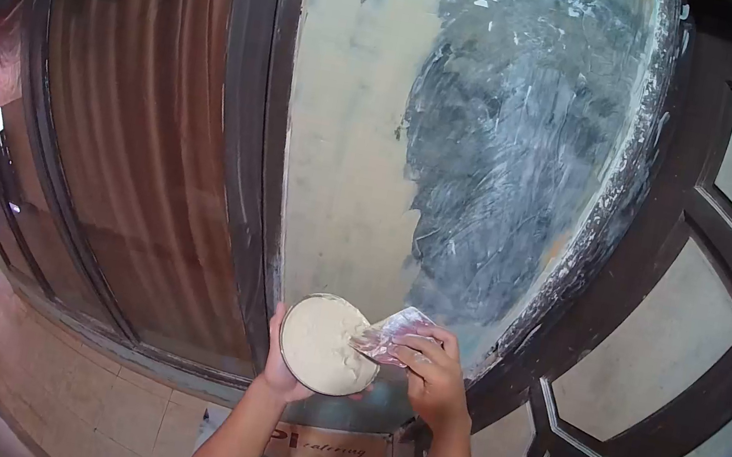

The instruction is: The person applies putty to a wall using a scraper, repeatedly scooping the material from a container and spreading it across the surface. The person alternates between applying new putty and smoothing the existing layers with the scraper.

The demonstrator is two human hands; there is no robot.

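My left hand (280, 367) holds a round shallow pan (322, 345) filled with off-white putty, tilted toward me, low in the middle of the head view. My right hand (433, 375) grips a flat scraper blade (389, 331) smeared with putty. The blade's edge rests on the putty at the pan's right side. Straight ahead stands a wall strip (459, 138): its left part is coated in smooth beige putty, its right part is bare grey with scraped white streaks.
A dark wooden door frame (245, 141) runs up the left of the wall strip, with a reddish glass pane (137, 122) beside it. A dark lattice door (663, 307) is on the right. A cardboard sheet (328, 455) lies on the tiled floor (67, 392).
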